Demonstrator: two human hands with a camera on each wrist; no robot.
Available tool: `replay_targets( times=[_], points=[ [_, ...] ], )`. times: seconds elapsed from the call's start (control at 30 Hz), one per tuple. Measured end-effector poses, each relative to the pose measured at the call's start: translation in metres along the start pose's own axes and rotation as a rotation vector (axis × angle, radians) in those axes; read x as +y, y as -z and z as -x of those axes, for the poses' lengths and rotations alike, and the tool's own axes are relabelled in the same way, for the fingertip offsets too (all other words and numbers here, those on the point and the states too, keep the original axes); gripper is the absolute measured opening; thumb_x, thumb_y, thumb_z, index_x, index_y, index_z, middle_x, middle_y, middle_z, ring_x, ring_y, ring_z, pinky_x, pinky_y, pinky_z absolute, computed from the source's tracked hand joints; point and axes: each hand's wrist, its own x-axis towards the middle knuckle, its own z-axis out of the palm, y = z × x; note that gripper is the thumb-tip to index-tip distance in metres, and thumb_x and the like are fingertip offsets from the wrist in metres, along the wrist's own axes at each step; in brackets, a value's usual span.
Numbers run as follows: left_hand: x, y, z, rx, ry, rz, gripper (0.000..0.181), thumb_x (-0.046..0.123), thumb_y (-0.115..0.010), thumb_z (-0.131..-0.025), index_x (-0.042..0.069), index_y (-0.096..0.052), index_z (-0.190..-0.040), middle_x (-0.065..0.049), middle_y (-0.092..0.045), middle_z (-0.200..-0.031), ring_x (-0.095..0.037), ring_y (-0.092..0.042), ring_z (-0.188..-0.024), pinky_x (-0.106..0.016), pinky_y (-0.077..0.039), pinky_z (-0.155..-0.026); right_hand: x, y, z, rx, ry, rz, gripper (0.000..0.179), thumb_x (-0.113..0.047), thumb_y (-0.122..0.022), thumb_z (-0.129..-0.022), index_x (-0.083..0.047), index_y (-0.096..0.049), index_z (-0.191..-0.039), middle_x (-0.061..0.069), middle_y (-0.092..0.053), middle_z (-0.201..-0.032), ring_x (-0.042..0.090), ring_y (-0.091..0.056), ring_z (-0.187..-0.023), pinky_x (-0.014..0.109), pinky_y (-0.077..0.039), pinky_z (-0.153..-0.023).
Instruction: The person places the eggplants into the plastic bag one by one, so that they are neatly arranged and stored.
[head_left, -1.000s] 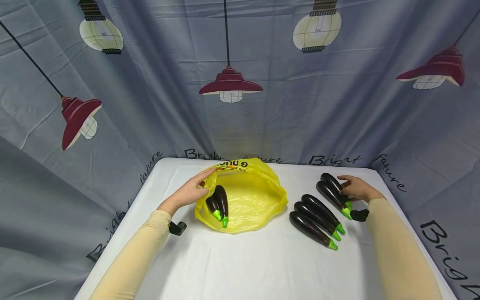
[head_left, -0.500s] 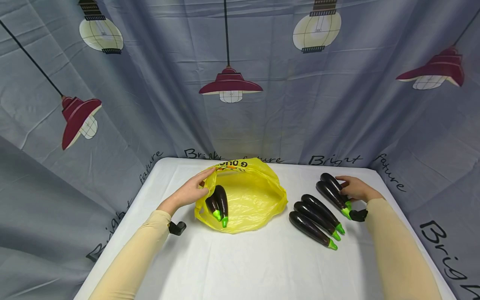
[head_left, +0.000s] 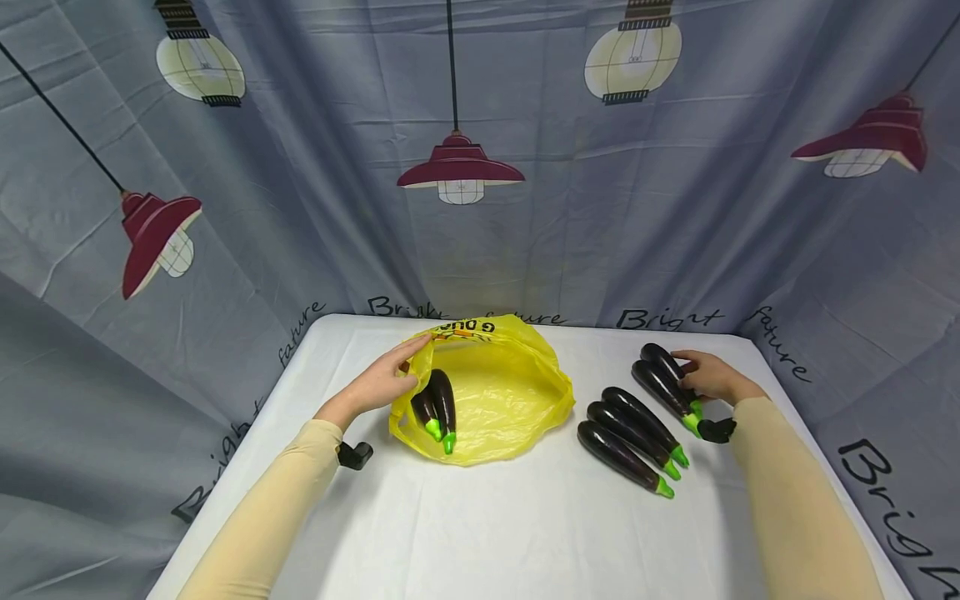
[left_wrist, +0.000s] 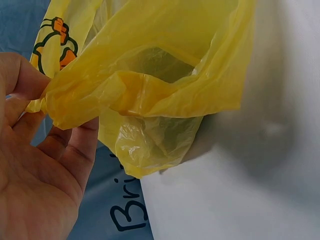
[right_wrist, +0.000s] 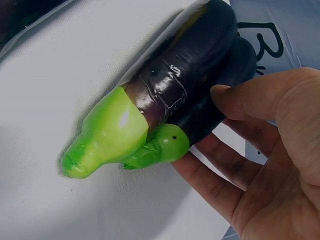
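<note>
My left hand (head_left: 381,383) pinches the left rim of a yellow plastic bag (head_left: 510,400). In the left wrist view the bag's edge (left_wrist: 75,102) is bunched between thumb and fingers. The bag's mouth gapes toward me, and two eggplants (head_left: 444,404) with green stem ends lie inside at its left. On the right, my right hand (head_left: 716,377) holds the rear eggplant (right_wrist: 200,115) of a pair, thumb on top and fingers curled underneath. The pair's other eggplant (right_wrist: 187,50) lies right against it on the white cloth, on the side away from my palm.
Three more eggplants (head_left: 628,433) lie side by side on the white table (head_left: 480,533), between the bag and the pair. A grey-blue curtain (head_left: 555,233) with printed lamps and lettering surrounds the table's back and sides. Each wrist carries a black camera mount (head_left: 354,456).
</note>
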Motion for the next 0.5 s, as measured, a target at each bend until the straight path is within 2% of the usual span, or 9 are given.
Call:
replay_targets(
  times=[0.17, 0.27, 0.5],
  points=[
    [0.0, 0.0, -0.001, 0.002, -0.021, -0.004, 0.078, 0.009, -0.054, -0.094, 0.024, -0.025, -0.165, 0.004, -0.02, -0.169, -0.028, -0.046, -0.127, -0.048, -0.039, -0.105, -0.001, 0.005, 0.004, 0.066, 0.05, 0.036, 0.073, -0.004, -0.055, -0.097, 0.01, -0.017, -0.157, 0.046, -0.033, -0.145, 0.052, -0.052, -0.122, 0.056, -0.054, -0.084],
    [0.0, 0.0, -0.001, 0.0, -0.024, -0.009, 0.078, 0.008, -0.053, -0.093, 0.023, -0.025, -0.165, 0.003, -0.02, -0.169, -0.028, -0.046, -0.127, -0.048, -0.039, -0.105, -0.006, 0.008, 0.007, 0.114, 0.075, 0.022, 0.072, -0.006, -0.055, -0.099, 0.009, -0.017, -0.159, 0.045, -0.032, -0.146, 0.053, -0.052, -0.122, 0.056, -0.054, -0.085],
    [-0.001, 0.0, 0.0, -0.007, 0.001, -0.013, 0.079, 0.008, -0.053, -0.093, 0.025, -0.025, -0.164, 0.004, -0.02, -0.169, -0.028, -0.047, -0.121, -0.045, -0.04, -0.1, -0.031, 0.007, 0.013, 0.17, 0.152, -0.093, 0.075, -0.012, -0.056, -0.104, -0.006, -0.013, -0.165, 0.039, -0.025, -0.156, 0.052, -0.049, -0.128, 0.057, -0.051, -0.093]
  ],
)
